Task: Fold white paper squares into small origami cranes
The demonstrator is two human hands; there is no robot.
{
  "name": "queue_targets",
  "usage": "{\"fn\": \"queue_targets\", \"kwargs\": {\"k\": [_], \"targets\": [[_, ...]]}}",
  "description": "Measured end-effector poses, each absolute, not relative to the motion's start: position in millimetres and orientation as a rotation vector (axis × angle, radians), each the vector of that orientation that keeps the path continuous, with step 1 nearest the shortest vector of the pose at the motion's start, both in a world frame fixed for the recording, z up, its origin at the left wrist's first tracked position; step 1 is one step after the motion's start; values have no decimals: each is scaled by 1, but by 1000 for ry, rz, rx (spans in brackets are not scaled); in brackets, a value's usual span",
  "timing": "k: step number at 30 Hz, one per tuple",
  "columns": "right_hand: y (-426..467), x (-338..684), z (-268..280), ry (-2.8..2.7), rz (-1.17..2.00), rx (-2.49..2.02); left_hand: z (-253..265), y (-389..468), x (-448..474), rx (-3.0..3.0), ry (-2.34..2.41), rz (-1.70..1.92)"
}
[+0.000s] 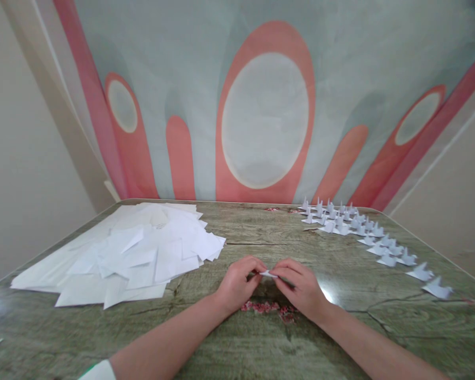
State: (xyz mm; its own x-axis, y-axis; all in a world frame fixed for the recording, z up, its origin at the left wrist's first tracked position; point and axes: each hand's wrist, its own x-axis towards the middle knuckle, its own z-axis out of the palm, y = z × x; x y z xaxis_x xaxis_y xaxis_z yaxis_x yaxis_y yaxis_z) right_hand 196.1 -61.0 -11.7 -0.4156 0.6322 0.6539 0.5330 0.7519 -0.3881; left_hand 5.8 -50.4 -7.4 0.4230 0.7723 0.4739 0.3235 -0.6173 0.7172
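Note:
Between my two hands, just above the middle of the table, is a small folded piece of white paper (268,274). My left hand (239,282) pinches its left end between thumb and fingers. The right end is pinched by my right hand (301,286) in the same way. Most of the paper is hidden by my fingertips, so its folded shape is hard to make out. To the right, several white paper cranes (342,228) stand in slanting rows along the table's edge.
A wide, loose heap of white paper sheets (142,253) covers the left part of the wood-patterned table (206,338). Red floral marks (261,306) show on the surface under my hands. Behind the table rises a grey-green wall with coral shapes (203,79).

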Motion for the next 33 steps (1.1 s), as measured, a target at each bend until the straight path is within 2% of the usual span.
{"fn": "queue_targets", "kwargs": {"k": [7, 15, 20, 27, 33], "targets": [[-59, 196, -14, -2165, -100, -959, 0, -53, 5, 2263, 983, 1101], [-56, 197, -13, -2402, -292, -1074, -7, -52, 5, 2468, 1058, 914], [-59, 194, -11, -2442, -170, -1049, -7, -52, 6, 2606, 1050, 769], [-48, 203, -25, -2116, 312, -1167, 0, -55, 6, 2709, 1035, 683], [-41, 206, -29, -1933, 386, -1356, -6, -51, 5, 2674, 1053, 702]]}}
